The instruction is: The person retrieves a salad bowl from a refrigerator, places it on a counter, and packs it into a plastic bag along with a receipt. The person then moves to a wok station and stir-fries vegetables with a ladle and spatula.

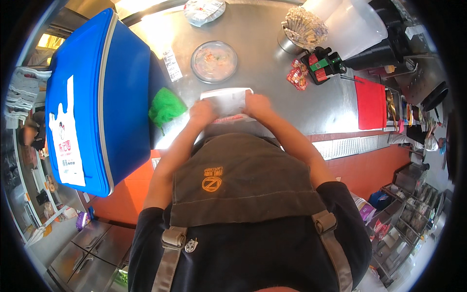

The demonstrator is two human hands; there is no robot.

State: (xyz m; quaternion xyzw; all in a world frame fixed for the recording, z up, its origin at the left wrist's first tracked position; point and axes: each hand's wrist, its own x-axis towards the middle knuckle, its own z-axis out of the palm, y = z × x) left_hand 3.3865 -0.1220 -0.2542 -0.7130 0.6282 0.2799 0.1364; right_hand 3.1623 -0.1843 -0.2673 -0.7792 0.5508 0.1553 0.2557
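Close to the counter's near edge, both hands grip a white bag [228, 104] with red print along its lower side. My left hand [203, 112] is closed on its left side. On the right side, my right hand [257, 106] holds it near the upper corner. The bag looks like thin plastic, and its inside cannot be made out. Just beyond it sits a round takeaway bowl [214, 62] with a clear lid and food inside. A printed paper slip [172, 65] lies left of the bowl. A crumpled green cloth [166, 106] rests left of my left hand.
A large blue lidded bin [127, 98] rises at the left, a white carrier bag [67, 142] on its lid. Farther back on the steel counter [255, 47] is a wrapped container [204, 11]. Rightward stand wrapped chopsticks [305, 27], a black device [323, 65] and a red cloth [370, 104].
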